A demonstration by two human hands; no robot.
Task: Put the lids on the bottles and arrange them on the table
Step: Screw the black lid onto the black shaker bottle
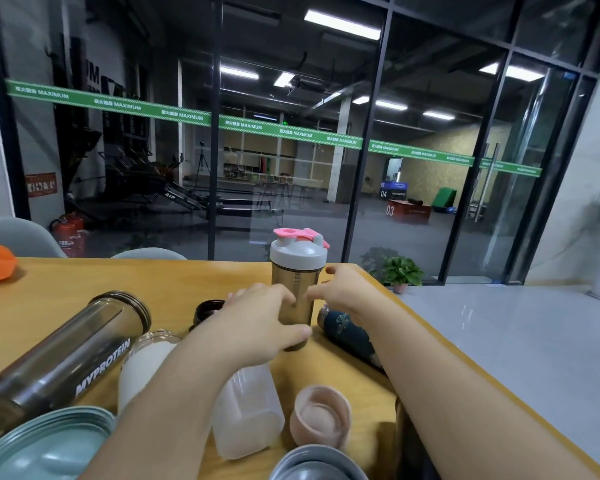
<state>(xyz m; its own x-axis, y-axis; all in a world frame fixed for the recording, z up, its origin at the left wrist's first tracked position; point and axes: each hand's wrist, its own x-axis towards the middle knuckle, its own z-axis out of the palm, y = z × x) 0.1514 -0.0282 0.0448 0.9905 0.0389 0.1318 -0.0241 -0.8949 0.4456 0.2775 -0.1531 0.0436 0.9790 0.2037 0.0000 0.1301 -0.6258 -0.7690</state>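
Progress: shaker bottle (297,289) capped, upright mid-table | left hand (264,323) wrapped round it, right hand (343,289) loose, just touching | MYPROTEIN bottle (66,351), white bottle (146,365), pink lid (321,415) still waiting, near-left

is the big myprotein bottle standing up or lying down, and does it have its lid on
Lying down, no lid. The MYPROTEIN bottle rests on its side on the table, its open, threaded mouth pointing away towards the far edge.

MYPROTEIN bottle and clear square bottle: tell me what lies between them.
In the head view, a white bottle lies on its side between them, with the left forearm crossing over it.
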